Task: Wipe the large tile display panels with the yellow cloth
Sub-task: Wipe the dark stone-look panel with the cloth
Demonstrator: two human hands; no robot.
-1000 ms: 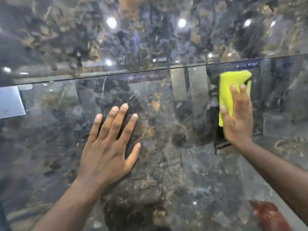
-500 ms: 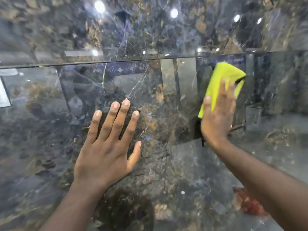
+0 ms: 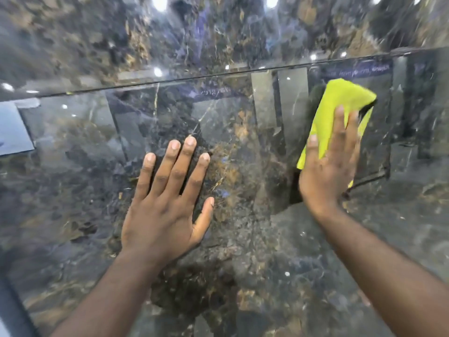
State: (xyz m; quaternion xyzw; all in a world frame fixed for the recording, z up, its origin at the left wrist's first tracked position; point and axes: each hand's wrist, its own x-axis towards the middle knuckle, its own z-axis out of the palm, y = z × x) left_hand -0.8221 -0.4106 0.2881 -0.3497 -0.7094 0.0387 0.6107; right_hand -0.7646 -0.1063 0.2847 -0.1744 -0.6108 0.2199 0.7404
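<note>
Up against the lower tile panel [image 3: 73, 190], a glossy slab of dark stone pattern veined in blue, grey and rusty brown, the person's left hand [image 3: 165, 210] lies flat with its palm to the surface. Its fingers [image 3: 167, 166] are straight and slightly spread, the thumb out to the side, and they hold nothing; the hand simply rests on the tile near the middle of the view.

Off to the right and a little higher, the right hand [image 3: 328, 171] presses the yellow cloth [image 3: 340, 105] against the same panel. Those fingers [image 3: 340, 127] are also laid out straight on top of the cloth rather than curled round it, so the cloth is pinned between the flat hand and the tile. The cloth looks folded, and most of it sticks out above the fingertips, with a sliver of yellow peeking out below the heel of the hand. Its top corner sits just under the seam [image 3: 170, 81], a thin dark line that runs across the whole view and rises slightly toward the right. A dark edge shows at the cloth's right corner (whether that is its underside or a shadow, I cannot tell).

Above the seam stands the upper tile panel [image 3: 218, 32], of the same pattern. Both panels are shiny enough to mirror bright round lights [image 3: 159, 2] and some blurred, unreadable lettering. At the far left edge is a pale blue-grey rectangle [image 3: 12, 127]; I cannot tell what it is.
</note>
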